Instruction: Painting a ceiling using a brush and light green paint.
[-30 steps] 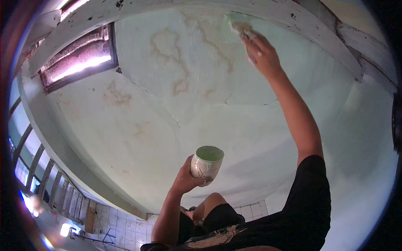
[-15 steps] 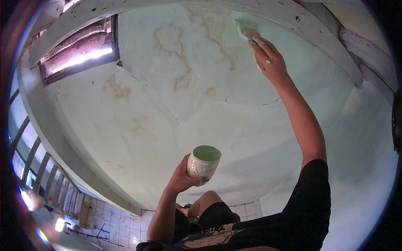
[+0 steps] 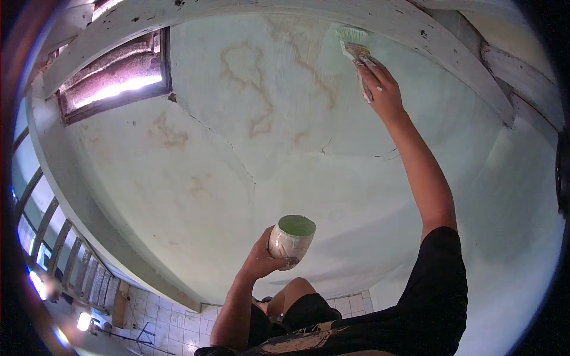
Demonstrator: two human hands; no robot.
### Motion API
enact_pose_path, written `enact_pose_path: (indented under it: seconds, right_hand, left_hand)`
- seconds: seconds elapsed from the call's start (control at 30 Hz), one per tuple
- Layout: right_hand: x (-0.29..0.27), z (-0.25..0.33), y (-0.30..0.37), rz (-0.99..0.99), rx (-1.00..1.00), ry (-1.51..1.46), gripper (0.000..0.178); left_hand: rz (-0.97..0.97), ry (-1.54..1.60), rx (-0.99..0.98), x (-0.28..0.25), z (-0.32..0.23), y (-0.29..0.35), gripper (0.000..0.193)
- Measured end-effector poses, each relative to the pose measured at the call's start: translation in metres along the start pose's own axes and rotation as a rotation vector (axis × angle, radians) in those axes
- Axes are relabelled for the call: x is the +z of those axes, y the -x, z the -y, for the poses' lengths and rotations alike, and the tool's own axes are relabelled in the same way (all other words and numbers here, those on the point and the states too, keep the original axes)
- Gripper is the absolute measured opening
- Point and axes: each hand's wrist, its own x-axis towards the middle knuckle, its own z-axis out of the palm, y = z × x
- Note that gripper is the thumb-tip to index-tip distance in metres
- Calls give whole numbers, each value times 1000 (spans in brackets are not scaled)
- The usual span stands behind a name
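Raised high at the upper right, my right hand (image 3: 377, 83) grips a wide paintbrush (image 3: 356, 51) whose bristles lie against the pale green wall (image 3: 225, 154), just under the white beam. Wet, slightly greener paint surrounds the bristles. Paint smears mark the fingers. Lower down, in front of my body, my left hand (image 3: 261, 255) is wrapped round a paint-streaked cup (image 3: 291, 242). Green paint coats the inside of the cup; how deep it is cannot be made out. Brown stains (image 3: 249, 74) and thin cracks show on the wall left of the brush.
A white wooden beam (image 3: 273, 7) curves along the top of the wall. An opening with a dark frame (image 3: 119, 77) is at upper left. Slatted railing (image 3: 65, 255) stands at far left. White floor tiles (image 3: 172, 326) and a dark thin stand (image 3: 142, 338) lie below.
The brush has shifted very slightly at the wall's top, its bristles still on the surface. My left hand and the cup sit a little lower in view.
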Motion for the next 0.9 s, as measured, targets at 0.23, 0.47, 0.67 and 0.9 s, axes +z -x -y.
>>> enact_pose_path:
  seconds: [0.23,0.47,0.67,0.9]
  right_hand:
    - [-27,-3,-7,85,-45,-107,60]
    - [-21,47,35,248,-153,-245,57]
    - [-54,79,45,497,-48,-633,34]
    - [-32,-2,-63,728,288,-612,26]
  left_hand:
    - [35,-20,2,3,-4,2,85]
    - [58,-56,-2,-1,13,22,88]
    - [19,183,40,-20,22,56,90]
    - [12,191,76,-20,9,59,90]
